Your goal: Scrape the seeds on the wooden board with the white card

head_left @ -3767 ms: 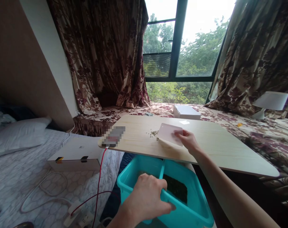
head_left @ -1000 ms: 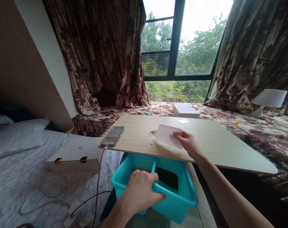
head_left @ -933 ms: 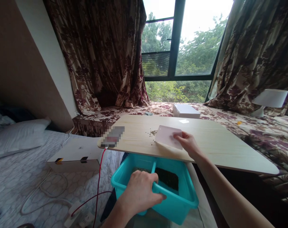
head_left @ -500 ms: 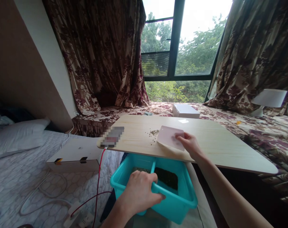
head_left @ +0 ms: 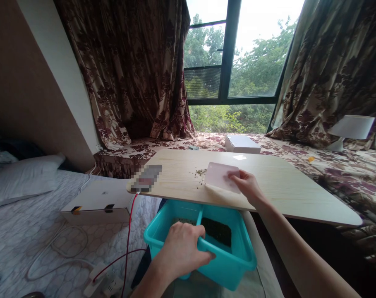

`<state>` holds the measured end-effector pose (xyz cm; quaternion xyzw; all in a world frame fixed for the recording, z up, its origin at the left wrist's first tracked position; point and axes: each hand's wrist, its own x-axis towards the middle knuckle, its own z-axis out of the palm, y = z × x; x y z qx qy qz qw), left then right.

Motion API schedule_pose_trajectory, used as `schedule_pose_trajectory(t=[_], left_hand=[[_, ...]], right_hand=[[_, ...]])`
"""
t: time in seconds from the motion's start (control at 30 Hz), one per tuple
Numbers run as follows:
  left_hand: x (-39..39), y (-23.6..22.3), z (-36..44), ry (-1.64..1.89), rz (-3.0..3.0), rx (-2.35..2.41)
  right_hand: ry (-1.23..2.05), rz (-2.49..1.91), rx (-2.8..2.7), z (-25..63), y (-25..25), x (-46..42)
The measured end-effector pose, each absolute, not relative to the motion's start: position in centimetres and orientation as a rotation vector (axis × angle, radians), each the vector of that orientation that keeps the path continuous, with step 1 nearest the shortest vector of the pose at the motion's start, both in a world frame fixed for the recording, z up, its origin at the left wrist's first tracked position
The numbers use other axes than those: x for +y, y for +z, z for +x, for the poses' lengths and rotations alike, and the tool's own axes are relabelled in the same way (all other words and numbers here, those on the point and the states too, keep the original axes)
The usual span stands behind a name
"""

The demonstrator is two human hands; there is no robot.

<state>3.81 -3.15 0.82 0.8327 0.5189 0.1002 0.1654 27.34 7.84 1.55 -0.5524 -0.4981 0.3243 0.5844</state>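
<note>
My left hand is closed over the near rim of a turquoise two-compartment plastic bin, gripping it where the divider meets the rim. Dark material lies in the bin's right compartment; small grains show in the left one, partly hidden by my hand. My right hand pinches the right edge of a pale, translucent flat scraper sheet, tilted over the wooden tabletop. Just left of the sheet is a scatter of small brownish grains on the tabletop.
At the table's left corner lies a pixelated device with a red cable. A white box and a power strip rest on the bed at left. Another white box and a lamp stand by the window.
The sheet in my right hand has shifted very slightly up and away from me. My left hand keeps its hold on the bin, and the grains look the same.
</note>
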Motion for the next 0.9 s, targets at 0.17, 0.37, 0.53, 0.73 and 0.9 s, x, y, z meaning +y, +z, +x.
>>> schedule_pose_trajectory(t=[0.17,0.37,0.53,0.73,0.9], left_hand=[[-3.19,0.78,3.72,0.295,2.366,1.472],[-3.13,0.84,3.55,0.275,2.357,1.482],[-3.23,1.16,3.53,0.234,2.347,1.501],[-3.22,1.07,3.55,0.215,2.360,1.493],[-3.10,0.91,3.38,0.274,2.356,1.499]], right_hand=[[0.731,-1.302,-1.136,27.53,1.59,7.52],[0.810,-1.252,-1.168,27.30,1.67,7.19],[0.816,-1.257,-1.186,27.55,1.33,6.83],[0.752,-1.302,-1.127,27.76,0.97,7.09],[0.768,-1.261,-1.142,27.33,1.11,7.45]])
